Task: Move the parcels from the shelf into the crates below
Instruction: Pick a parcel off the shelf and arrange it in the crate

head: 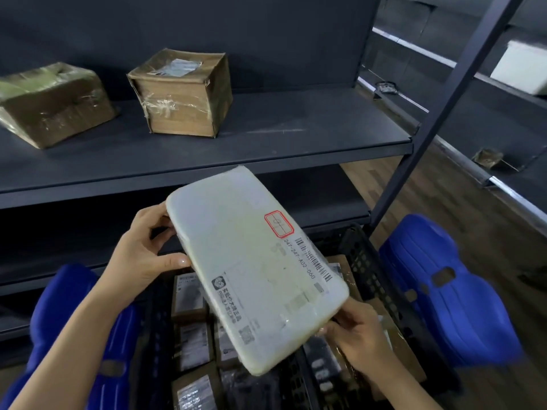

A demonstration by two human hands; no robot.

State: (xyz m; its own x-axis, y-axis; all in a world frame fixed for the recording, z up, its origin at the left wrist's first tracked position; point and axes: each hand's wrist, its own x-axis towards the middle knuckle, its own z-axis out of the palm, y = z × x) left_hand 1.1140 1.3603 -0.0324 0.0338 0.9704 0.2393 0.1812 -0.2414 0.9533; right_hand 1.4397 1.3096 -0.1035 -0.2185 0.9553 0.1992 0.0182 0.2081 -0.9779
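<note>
Left grip (142, 255) and right grip (359, 338) hold the tilted white parcel (245, 261).

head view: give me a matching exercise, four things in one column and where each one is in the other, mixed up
Things:
1 white parcel
2 brown box
3 black crate
4 red stamp

Places:
a on the shelf
b on the white parcel
c gripped by left hand and right hand
d under the white parcel, holding small boxes

Pairs: 1-c, 2-a, 3-d, 4-b
</note>
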